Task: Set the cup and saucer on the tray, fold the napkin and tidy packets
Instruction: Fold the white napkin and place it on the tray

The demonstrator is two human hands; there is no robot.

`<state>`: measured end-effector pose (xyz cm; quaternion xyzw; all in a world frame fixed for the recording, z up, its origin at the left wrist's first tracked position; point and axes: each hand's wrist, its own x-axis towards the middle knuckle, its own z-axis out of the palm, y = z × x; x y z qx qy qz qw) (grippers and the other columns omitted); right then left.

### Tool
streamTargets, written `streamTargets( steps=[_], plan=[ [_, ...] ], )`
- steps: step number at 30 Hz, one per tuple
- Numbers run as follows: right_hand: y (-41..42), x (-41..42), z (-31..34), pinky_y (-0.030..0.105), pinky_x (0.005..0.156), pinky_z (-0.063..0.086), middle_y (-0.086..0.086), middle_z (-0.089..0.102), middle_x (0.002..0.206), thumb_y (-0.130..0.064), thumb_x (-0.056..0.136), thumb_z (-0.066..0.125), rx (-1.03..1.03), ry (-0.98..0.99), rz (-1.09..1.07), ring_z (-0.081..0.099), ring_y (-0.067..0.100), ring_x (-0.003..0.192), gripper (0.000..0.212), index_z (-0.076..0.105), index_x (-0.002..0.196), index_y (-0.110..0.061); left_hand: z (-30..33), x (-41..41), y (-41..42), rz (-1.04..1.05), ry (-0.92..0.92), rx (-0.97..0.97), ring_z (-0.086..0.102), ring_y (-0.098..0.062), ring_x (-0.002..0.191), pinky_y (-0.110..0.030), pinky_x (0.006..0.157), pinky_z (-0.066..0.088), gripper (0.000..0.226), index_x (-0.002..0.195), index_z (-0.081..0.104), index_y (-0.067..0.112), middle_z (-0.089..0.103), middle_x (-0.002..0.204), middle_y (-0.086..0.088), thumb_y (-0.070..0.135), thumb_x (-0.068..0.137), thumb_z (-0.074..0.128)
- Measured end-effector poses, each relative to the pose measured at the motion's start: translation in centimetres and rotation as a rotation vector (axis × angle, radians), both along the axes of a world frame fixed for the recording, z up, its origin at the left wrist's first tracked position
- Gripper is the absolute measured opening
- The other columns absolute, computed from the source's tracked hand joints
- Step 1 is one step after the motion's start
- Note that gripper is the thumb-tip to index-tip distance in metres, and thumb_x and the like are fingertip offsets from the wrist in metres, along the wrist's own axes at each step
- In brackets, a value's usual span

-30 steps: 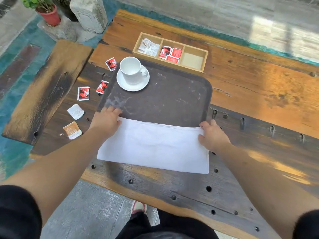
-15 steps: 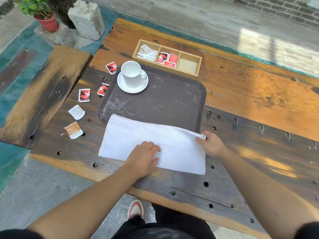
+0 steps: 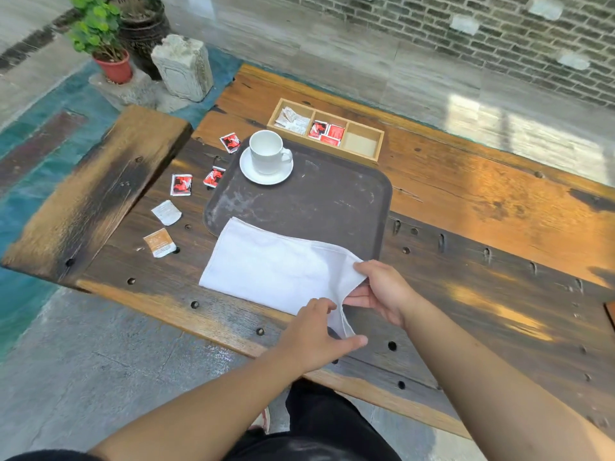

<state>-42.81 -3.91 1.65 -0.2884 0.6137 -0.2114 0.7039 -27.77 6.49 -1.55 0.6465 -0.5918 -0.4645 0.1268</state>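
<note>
Pinching the right end of the folded white cloth napkin (image 3: 276,271), both the right hand (image 3: 382,291) and left hand (image 3: 316,334) clamp it; it lies across the dark rectangular tray's (image 3: 332,201) near edge.

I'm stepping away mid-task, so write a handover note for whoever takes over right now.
Left hand and right hand: both pinch the right end of the white napkin, lifting it. The rest lies flat across the tray's near edge and the table.
Done: cup stands on its saucer at the tray's far left corner.
Left: finish folding the napkin. Five loose packets lie left of the tray: three red, one white, one orange. Sort them into the wooden box; its right compartment looks empty.
</note>
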Motion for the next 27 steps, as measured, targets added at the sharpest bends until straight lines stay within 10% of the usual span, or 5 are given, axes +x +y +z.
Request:
streamTargets(
  steps=[9, 27],
  plan=[
    [-2.6, 2.1, 1.8, 0.048, 0.084, 0.061, 0.022, 0.075, 0.106, -0.017, 0.095, 0.051, 0.021, -0.111, 0.062, 0.075, 0.040, 0.091, 0.029, 0.064, 0.115, 0.000, 2.7, 0.5, -2.4, 0.371, 0.052, 0.065, 0.062, -0.016, 0.073, -0.033, 0.069, 0.049, 0.009, 0.077, 0.054, 0.021, 0.066, 0.075, 0.003, 0.029, 0.080, 0.055],
    [-7.8, 15.9, 0.4, 0.036, 0.069, 0.063, 0.007, 0.069, 0.088, -0.027, 0.087, 0.060, 0.040, 0.121, 0.198, 0.071, 0.024, 0.074, 0.014, 0.067, 0.088, -0.015, -0.4, 17.7, -5.6, 0.418, -0.102, 0.011, 0.052, -0.004, 0.058, -0.025, 0.054, 0.035, 0.030, 0.056, 0.054, 0.026, 0.054, 0.055, 0.011, 0.025, 0.084, 0.063]
  ],
)
